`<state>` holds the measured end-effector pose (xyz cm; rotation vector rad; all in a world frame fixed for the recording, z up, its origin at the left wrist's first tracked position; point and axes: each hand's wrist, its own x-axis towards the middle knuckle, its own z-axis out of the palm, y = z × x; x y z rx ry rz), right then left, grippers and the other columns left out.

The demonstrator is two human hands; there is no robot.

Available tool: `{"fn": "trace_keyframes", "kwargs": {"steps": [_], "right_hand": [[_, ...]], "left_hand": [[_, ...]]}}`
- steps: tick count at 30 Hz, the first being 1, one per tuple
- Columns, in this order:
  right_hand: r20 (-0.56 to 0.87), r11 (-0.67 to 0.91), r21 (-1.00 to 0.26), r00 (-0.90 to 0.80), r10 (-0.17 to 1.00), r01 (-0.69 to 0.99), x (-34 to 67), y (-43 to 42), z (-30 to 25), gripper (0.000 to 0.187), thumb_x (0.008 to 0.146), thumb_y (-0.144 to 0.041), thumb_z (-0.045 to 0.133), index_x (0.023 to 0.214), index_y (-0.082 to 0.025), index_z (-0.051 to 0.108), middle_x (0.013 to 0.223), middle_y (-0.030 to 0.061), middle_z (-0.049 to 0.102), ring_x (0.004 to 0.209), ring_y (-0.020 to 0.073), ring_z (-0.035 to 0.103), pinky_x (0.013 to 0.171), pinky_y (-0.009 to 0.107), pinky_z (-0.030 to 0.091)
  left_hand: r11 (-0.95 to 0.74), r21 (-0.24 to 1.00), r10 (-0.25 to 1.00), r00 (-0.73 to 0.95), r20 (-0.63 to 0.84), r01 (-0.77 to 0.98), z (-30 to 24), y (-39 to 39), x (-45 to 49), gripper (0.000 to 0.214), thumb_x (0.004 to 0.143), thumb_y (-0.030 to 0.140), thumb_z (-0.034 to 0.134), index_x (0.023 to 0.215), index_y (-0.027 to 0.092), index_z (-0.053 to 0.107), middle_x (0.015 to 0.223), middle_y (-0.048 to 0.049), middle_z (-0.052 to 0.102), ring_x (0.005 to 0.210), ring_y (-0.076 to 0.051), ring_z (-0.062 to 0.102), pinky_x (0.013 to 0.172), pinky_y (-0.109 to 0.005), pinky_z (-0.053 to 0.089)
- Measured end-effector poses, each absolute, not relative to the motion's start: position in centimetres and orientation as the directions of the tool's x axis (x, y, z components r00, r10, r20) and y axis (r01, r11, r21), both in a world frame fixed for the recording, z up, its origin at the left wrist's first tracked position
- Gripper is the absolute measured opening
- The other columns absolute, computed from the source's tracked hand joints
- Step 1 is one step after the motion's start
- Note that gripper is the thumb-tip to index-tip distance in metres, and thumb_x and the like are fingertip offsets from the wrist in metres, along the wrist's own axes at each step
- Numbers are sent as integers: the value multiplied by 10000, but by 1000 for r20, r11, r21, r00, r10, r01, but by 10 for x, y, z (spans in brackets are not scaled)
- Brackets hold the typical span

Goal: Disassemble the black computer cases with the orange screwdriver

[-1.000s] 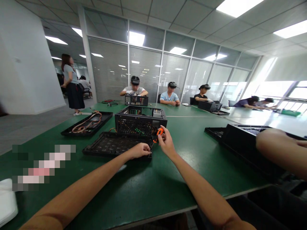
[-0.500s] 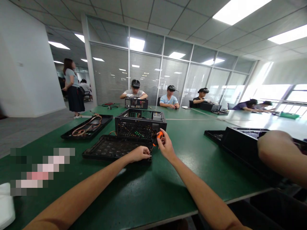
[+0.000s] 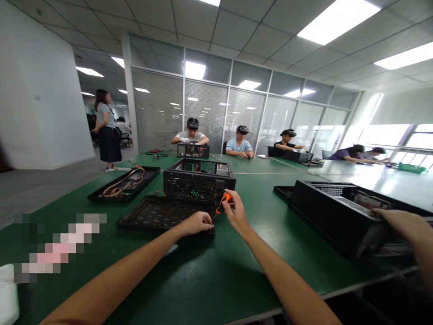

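Note:
My right hand [image 3: 237, 213] grips an orange-handled screwdriver [image 3: 223, 200], its tip slanting down to the near right corner of a flat black case panel [image 3: 152, 213]. My left hand [image 3: 198, 222] is closed in a pinch at that same corner, beside the tip; what it pinches is too small to make out. Just behind the panel stands an open black computer case [image 3: 198, 180] on the green table [image 3: 216, 271].
A black tray with orange cables [image 3: 123, 186] lies to the left. Another black case [image 3: 338, 212] stands at the right with a co-worker's hand [image 3: 401, 223] on it. Several people sit at the far end; one person stands at the left.
The view has tilted up slightly. The co-worker's arm at the right has drawn back, uncovering more of the right-hand case. My hands have kept their places at the panel corner.

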<state>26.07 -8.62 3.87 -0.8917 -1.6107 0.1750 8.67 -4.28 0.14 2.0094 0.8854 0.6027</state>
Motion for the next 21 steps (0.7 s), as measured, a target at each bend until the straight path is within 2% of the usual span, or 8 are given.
{"fn": "trace_keyframes", "kwargs": {"steps": [3, 8, 14, 17, 21], "right_hand": [[801, 707, -528, 0, 598, 471, 260, -90, 43, 372, 791, -293, 514, 1154, -221, 487, 1098, 67, 443, 797, 113, 502, 600, 202, 468], [794, 699, -538, 6, 607, 471, 260, -94, 45, 390, 815, -272, 472, 1199, -212, 441, 976, 46, 488, 766, 110, 497, 588, 200, 460], [723, 643, -633, 32, 690, 431, 260, -91, 39, 475, 820, -299, 463, 1268, -199, 341, 964, 41, 501, 535, 48, 450, 486, 192, 435], [762, 666, -586, 35, 647, 462, 259, -92, 39, 454, 808, -300, 482, 1241, -199, 389, 1036, 65, 480, 650, 80, 495, 528, 200, 450], [785, 682, -542, 5, 620, 491, 258, -92, 41, 426, 822, -296, 457, 1232, -197, 405, 1007, 66, 485, 751, 116, 506, 599, 226, 467]], "left_hand": [[-390, 843, 769, 635, 76, 371, 3, -44, 87, 249, 625, 327, 612, 746, 117, 558, 619, 17, 556, 545, -90, 459, 504, -192, 335], [-392, 842, 768, 635, 77, 371, 6, -46, 89, 231, 626, 320, 607, 738, 122, 563, 617, 17, 560, 549, -93, 464, 500, -191, 331], [-394, 840, 772, 630, 82, 373, 6, -47, 88, 250, 627, 345, 613, 736, 126, 564, 589, 22, 545, 539, -95, 462, 490, -190, 325], [-405, 833, 772, 630, 90, 377, 6, -47, 86, 255, 628, 353, 612, 736, 126, 566, 593, 21, 545, 538, -96, 461, 485, -189, 322], [-415, 825, 769, 633, 94, 383, 6, -47, 88, 256, 636, 352, 603, 747, 124, 567, 595, 20, 549, 536, -97, 465, 490, -192, 333]]}}
